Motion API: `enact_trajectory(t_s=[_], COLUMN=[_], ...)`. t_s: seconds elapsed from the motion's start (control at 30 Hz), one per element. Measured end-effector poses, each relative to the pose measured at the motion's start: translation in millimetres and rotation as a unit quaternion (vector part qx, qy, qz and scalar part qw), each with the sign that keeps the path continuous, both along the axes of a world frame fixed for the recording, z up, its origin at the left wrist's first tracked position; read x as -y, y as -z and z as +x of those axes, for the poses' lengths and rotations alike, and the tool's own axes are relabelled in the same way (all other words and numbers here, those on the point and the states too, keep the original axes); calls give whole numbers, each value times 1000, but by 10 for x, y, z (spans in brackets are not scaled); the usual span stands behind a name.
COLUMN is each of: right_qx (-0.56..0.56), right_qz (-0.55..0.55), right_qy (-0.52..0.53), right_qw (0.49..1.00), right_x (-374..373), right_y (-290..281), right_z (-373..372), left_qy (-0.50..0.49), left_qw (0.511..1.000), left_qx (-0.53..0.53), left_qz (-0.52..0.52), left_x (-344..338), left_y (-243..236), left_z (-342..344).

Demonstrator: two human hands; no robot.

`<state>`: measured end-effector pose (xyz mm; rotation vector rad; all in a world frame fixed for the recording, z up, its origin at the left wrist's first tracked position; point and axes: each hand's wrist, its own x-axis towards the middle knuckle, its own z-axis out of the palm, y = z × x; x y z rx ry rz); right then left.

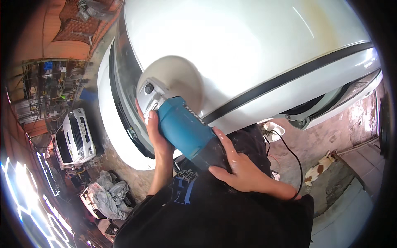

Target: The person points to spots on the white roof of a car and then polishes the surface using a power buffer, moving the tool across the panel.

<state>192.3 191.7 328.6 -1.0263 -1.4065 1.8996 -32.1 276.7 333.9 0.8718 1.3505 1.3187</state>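
A teal and black car polisher (pixel 184 126) with a silver metal head is held in both hands over the roof of a white car (pixel 231 53). Its round, pale pad (pixel 175 72) lies against the roof near the windshield edge and looks smeared, as if spinning. At the front, my left hand (pixel 157 134) is closed around the polisher beside its metal head, the fingers partly hidden beneath it. My right hand (pixel 237 167) wraps the black rear grip, thumb on the near side. A black cord (pixel 295 157) hangs past my right forearm.
A black trim strip (pixel 285 82) runs along the roof's side. Another white car (pixel 74 136) is parked at the left, near crumpled grey sheeting (pixel 109 194) and cluttered shelves (pixel 45 89). A brown-and-white animal (pixel 320 168) lies on the floor at right. Bright lights glare at lower left.
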Motion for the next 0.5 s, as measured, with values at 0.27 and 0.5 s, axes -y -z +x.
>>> enact_trajectory(t_s=[0.27, 0.5], right_qx=[-25, 50], right_qz=[-138, 5], right_qy=[137, 182], right_qw=[981, 982], right_x=[309, 480], right_y=[-421, -428], right_z=[357, 412], left_qy=[113, 158], left_qw=[994, 987], left_qx=[5, 15], left_qz=[0, 4], left_x=[-148, -218], left_y=[-229, -256], left_z=[674, 877])
